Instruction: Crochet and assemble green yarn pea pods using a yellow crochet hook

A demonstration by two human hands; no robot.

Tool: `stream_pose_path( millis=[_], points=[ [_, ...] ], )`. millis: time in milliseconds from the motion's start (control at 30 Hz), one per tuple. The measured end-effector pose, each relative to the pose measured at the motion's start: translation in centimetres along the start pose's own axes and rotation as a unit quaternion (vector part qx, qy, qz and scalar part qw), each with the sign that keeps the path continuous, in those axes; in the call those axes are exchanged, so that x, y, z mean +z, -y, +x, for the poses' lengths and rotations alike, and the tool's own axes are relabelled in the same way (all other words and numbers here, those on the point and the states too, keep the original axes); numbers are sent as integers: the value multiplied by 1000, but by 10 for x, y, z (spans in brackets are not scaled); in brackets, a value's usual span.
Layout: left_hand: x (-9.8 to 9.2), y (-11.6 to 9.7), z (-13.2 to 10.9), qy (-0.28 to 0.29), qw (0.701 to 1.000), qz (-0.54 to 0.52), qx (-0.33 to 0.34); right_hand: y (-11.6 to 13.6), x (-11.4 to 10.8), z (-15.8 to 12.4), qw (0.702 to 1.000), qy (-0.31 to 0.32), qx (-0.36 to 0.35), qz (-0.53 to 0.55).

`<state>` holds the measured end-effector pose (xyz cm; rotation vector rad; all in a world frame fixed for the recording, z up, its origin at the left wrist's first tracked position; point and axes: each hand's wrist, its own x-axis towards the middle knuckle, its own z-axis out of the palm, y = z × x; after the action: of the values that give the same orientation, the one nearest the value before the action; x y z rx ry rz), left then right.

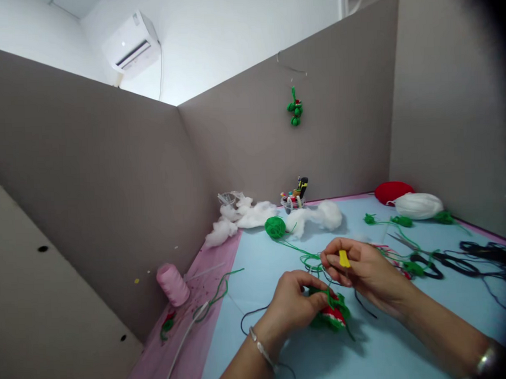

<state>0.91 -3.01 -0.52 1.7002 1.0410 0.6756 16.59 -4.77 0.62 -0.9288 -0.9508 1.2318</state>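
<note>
My left hand (293,300) pinches a small crocheted piece (335,315) in green, red and white yarn, held just above the blue table cover. Dark yarn ends trail out on both sides of it. To the right and slightly higher, my right hand (366,268) is closed around a crochet hook (344,259); its yellow handle shows, while its tip is hidden or too small to make out. Loops of green yarn (310,259) run from near my fingers back to a green yarn ball (275,227).
White stuffing (258,214) lies at the back, beside a clear tub (293,203) of small tools. Black-handled scissors (425,265), dark yarn (488,256) and red and white yarn skeins (419,204) are on the right. A pink thread cone (173,284) stands left. Grey partitions (251,140) enclose the table.
</note>
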Motion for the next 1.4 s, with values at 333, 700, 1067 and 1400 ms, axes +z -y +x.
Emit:
stream_pose_path(
  millis=[333,700,1067,1400],
  points=[
    [-7,-4,-3,12,999,-8,38,2,-1,0,1000,-23,-2,-21],
    [-8,-8,-3,18,996,-87,8,0,-4,2,1000,-14,-5,-22],
    [-8,-12,-6,58,983,-162,-63,-2,8,-4,998,8,-18,-52],
    [-3,-11,-6,60,977,-192,-71,-1,2,2,994,-28,-15,-104]
  ],
)
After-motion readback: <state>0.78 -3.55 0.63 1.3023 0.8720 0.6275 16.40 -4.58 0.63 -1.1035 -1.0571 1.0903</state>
